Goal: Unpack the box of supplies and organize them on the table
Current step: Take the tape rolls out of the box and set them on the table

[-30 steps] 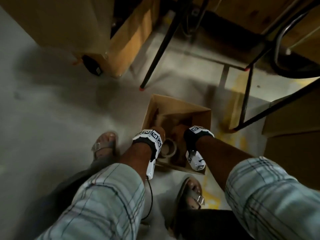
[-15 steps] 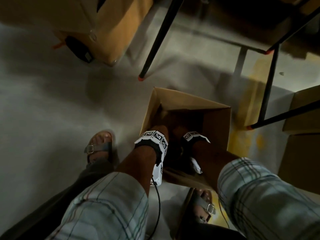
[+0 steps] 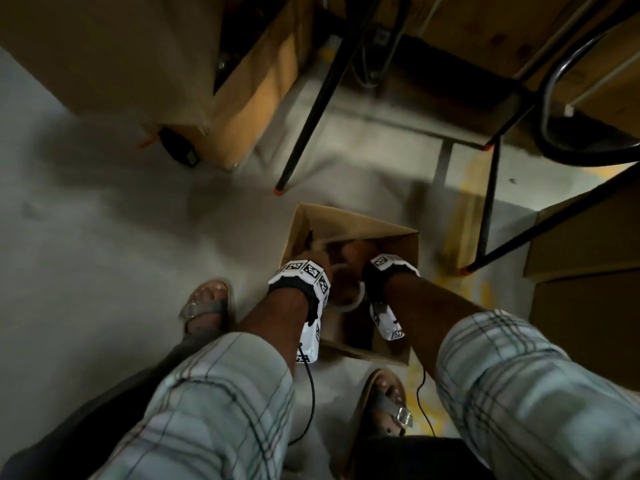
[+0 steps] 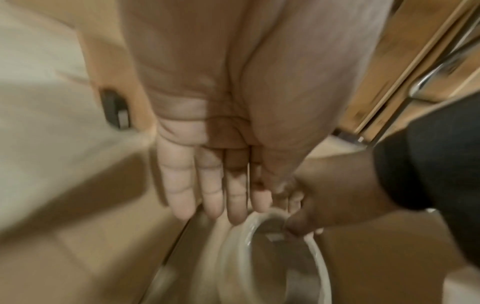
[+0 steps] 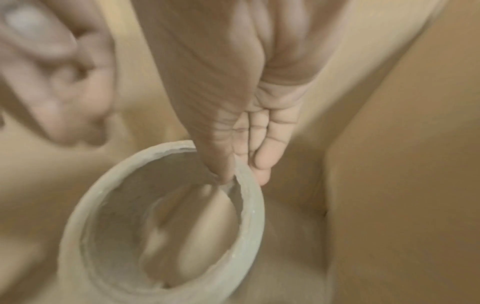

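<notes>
An open cardboard box [image 3: 349,223] stood on the grey floor [image 3: 104,237], just in front of the person's two sandalled feet and near the foot of a black table leg [image 3: 313,109]. Both hands were down inside the box. The right hand [image 5: 241,115] pinched the rim of a pale ring [image 5: 166,222], probably a roll of tape though the blur made that hard to settle, with the thumb inside the ring and the fingers [image 5: 267,152] outside its wall. The ring sat inside the box, close to the wall nearest the person. The left hand [image 4: 221,144] was flat, its fingers [image 4: 210,189] straight and together, fingertips at the ring's edge; whether they touched it could not be told. A larger brown box [image 3: 239,98] stood beyond the open box, to its left.
</notes>
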Demonstrator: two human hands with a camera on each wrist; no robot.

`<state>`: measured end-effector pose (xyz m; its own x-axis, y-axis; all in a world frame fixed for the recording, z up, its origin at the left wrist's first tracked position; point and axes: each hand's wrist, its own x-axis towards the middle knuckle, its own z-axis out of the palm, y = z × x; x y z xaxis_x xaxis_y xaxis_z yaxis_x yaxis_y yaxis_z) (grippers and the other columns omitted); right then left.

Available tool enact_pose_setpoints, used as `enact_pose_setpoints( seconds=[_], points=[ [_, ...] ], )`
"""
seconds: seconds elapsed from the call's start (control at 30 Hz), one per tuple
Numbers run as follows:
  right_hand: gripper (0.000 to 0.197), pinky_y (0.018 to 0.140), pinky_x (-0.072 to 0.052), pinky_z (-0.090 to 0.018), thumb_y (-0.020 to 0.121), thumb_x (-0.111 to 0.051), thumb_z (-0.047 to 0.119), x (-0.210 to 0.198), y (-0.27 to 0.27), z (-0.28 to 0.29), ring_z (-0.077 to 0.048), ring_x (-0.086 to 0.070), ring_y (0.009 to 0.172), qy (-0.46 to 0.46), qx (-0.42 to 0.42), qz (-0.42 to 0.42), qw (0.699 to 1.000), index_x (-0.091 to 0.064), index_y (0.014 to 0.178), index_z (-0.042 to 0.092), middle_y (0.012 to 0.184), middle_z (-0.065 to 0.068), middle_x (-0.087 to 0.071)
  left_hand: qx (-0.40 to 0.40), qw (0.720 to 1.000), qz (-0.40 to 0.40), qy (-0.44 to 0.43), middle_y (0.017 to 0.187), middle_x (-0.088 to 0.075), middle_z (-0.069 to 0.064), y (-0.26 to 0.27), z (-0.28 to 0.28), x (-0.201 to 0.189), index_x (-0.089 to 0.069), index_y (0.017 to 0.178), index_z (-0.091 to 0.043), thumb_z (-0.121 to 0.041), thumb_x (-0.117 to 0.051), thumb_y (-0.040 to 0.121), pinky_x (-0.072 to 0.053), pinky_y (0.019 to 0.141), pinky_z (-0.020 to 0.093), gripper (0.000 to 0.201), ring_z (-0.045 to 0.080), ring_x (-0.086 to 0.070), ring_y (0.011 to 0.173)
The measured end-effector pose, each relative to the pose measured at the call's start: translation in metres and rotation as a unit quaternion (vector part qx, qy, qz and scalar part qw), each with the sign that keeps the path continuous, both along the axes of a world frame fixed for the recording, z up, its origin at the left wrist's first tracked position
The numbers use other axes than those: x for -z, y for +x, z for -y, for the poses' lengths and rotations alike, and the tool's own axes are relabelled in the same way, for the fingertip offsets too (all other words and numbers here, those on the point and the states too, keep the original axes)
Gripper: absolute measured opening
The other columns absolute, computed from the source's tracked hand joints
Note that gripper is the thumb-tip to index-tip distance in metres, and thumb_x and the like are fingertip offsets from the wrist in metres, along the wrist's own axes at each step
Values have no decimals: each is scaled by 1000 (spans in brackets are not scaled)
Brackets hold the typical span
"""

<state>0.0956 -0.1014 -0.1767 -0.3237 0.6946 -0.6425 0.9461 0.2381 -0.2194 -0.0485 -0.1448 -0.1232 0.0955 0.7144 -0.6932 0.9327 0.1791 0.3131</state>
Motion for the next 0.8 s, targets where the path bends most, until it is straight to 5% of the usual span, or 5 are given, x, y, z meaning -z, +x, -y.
enact_pose_setpoints(
  seconds=[0.07, 0.2, 0.4, 0.67, 0.8],
  points=[
    [43, 81, -50, -36, 79, -39, 62, -45, 4, 0, -24, -62, 92, 24, 42, -8, 999, -61, 97, 30, 103, 3, -66, -1, 999, 36, 25, 132, -59, 11, 2, 3, -33, -55, 129, -20, -64, -36, 89, -44, 103, 45, 62, 31, -57, 120],
    [18, 77, -47, -31, 88, -55, 24, -141, 10, 16, -31, -63, 98, 44, 7, 49, 998, -66, 98, 12, 103, -9, -65, 3, 997, 48, 60, 139, -53, 11, 2, 13, -100, -50, 137, -15, -46, -50, 93, -37, 105, 35, 54, 31, -50, 127],
    [24, 90, -48, -36, 85, -60, 24, -233, 29, 63, -29, -58, 107, 158, 6, 1, 987, -63, 108, 17, 114, -10, -62, -19, 994, 70, 76, 144, -46, 11, 13, 55, -179, -36, 144, -12, -42, -58, 91, -35, 103, 30, 64, 28, -45, 131],
    [29, 93, -47, -35, 86, -57, 24, -331, 53, 114, -26, -57, 112, 256, 27, -67, 964, -64, 114, 18, 118, -7, -63, -66, 986, 75, 135, 108, -63, 5, 45, 101, -253, -55, 113, -13, -65, -62, 70, -46, 75, 31, 68, 25, -59, 92],
    [37, 97, -45, -38, 90, -54, 26, -370, 71, 133, -27, -54, 116, 319, 76, -115, 938, -56, 126, 20, 125, -7, -60, -133, 970, 114, 167, 113, -66, 9, 56, 106, -291, -58, 115, -13, -62, -61, 71, -50, 79, 32, 66, 29, -64, 99]
  ],
)
